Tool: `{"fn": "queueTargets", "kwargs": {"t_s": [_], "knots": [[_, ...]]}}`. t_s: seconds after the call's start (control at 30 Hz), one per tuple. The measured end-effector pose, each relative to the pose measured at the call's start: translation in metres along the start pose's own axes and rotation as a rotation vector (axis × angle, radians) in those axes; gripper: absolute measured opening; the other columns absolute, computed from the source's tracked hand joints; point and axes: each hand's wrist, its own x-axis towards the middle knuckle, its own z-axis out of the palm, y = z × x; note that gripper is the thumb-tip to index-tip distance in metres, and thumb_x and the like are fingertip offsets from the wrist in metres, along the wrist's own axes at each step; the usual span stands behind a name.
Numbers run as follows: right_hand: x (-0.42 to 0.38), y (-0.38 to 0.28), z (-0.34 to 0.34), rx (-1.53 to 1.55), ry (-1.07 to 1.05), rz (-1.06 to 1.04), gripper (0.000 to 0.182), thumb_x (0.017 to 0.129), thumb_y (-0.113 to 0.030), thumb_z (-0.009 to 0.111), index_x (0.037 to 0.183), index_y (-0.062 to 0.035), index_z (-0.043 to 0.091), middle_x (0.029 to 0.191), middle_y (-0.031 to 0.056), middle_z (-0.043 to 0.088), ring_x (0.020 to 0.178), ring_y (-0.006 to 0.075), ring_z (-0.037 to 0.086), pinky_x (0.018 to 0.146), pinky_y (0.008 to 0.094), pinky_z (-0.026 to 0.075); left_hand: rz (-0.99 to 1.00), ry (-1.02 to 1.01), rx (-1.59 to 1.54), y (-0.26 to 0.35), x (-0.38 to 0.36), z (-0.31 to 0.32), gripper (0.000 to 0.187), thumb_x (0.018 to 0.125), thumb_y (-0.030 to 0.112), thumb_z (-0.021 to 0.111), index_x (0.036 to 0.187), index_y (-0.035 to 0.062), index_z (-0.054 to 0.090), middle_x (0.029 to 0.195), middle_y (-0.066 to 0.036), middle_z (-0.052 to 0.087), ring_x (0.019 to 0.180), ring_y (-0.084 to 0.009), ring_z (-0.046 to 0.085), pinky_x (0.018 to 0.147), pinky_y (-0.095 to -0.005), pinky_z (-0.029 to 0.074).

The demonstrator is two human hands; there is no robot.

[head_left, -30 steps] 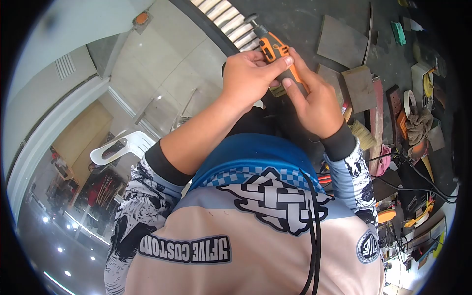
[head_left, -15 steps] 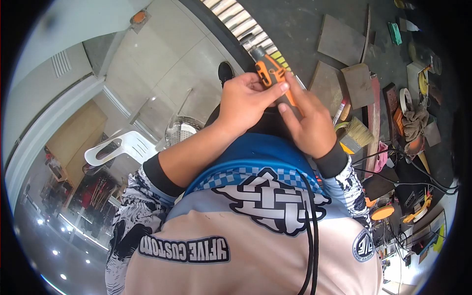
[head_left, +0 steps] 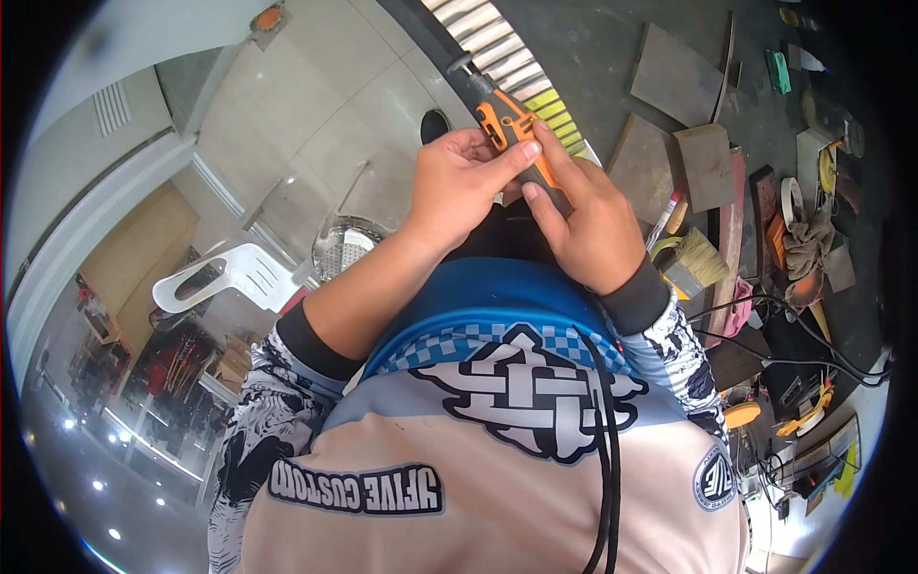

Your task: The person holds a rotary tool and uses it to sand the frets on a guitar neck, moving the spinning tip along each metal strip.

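Observation:
An orange and dark grey rotary tool (head_left: pixel 507 121) is held in both hands, tilted with its collar end up and left. A small disc-like bit (head_left: pixel 460 61) on a thin shank sticks out of that end. My left hand (head_left: pixel 459 182) closes around the tool's near side, its thumb pressed on the body. On the other side, my right hand (head_left: pixel 593 220) wraps the rear of the body, its index finger laid along it. The palms and the tool's tail end are partly hidden.
Beyond the tool lies a row of light strips (head_left: pixel 507 59) along the dark table edge. At right are flat dark plates (head_left: pixel 674 75), a paint brush (head_left: pixel 698 260), a brown glove (head_left: pixel 808 244) and black cables (head_left: pixel 803 330). A white plastic chair (head_left: pixel 253 273) stands at left.
Both hands and the rotary tool have shifted slightly left and up. The bit end now points more to the left, and the disc bit shows more clearly. The grip looks the same.

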Motion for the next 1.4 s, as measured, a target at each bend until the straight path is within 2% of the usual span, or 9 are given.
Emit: {"fn": "queueTargets", "kwargs": {"t_s": [0.13, 0.33, 0.43, 0.93, 1.4], "knots": [[0.001, 0.0, -0.001, -0.008, -0.016, 0.024, 0.064, 0.097, -0.031, 0.068, 0.157, -0.0262, 0.046, 0.097, 0.0221, 0.067, 0.082, 0.042, 0.071, 0.071, 0.0493, 0.059, 0.01, 0.027, -0.046, -0.001, 0.003, 0.002, 0.028, 0.092, 0.018, 0.082, 0.104, -0.0054, 0.071, 0.093, -0.01, 0.073, 0.08, -0.0131, 0.072, 0.069, -0.0279, 0.063], [0.002, 0.001, -0.001, 0.009, -0.001, 0.015, 0.064, 0.097, -0.031, 0.068, 0.157, -0.0258, 0.046, 0.095, 0.0214, 0.066, 0.081, 0.0411, 0.07, 0.071, 0.0487, 0.059, 0.005, 0.024, -0.051, 0.0, 0.004, 0.003, 0.03, 0.092, 0.019, 0.083, 0.104, -0.0054, 0.071, 0.092, -0.009, 0.073, 0.08, -0.0128, 0.072, 0.07, -0.0275, 0.063], [0.003, 0.003, -0.001, 0.011, 0.0, 0.009, 0.064, 0.097, -0.03, 0.069, 0.157, -0.0256, 0.047, 0.094, 0.0209, 0.066, 0.08, 0.0404, 0.07, 0.072, 0.0482, 0.059, -0.018, 0.006, 0.009, 0.002, 0.005, 0.001, 0.037, 0.094, 0.02, 0.08, 0.115, -0.008, 0.067, 0.099, -0.011, 0.073, 0.084, -0.0125, 0.071, 0.073, -0.0249, 0.061], [0.007, 0.009, -0.009, 0.08, 0.045, -0.004, 0.063, 0.097, -0.027, 0.07, 0.155, -0.019, 0.049, 0.099, 0.0216, 0.069, 0.086, 0.04, 0.07, 0.076, 0.0469, 0.057, -0.028, 0.024, 0.117, 0.01, 0.012, 0.014, 0.041, 0.092, 0.023, 0.083, 0.113, -0.0091, 0.068, 0.096, -0.011, 0.073, 0.082, -0.0135, 0.071, 0.071, -0.0256, 0.062], [0.013, 0.022, -0.025, 0.118, 0.087, 0.023, 0.061, 0.098, -0.027, 0.069, 0.155, -0.0172, 0.049, 0.09, 0.0219, 0.069, 0.083, 0.0409, 0.07, 0.075, 0.0455, 0.056, 0.009, -0.003, 0.104, 0.02, 0.027, 0.037, 0.042, 0.091, 0.021, 0.083, 0.111, -0.0126, 0.067, 0.095, -0.014, 0.073, 0.082, -0.0164, 0.073, 0.073, -0.0279, 0.064]]}}
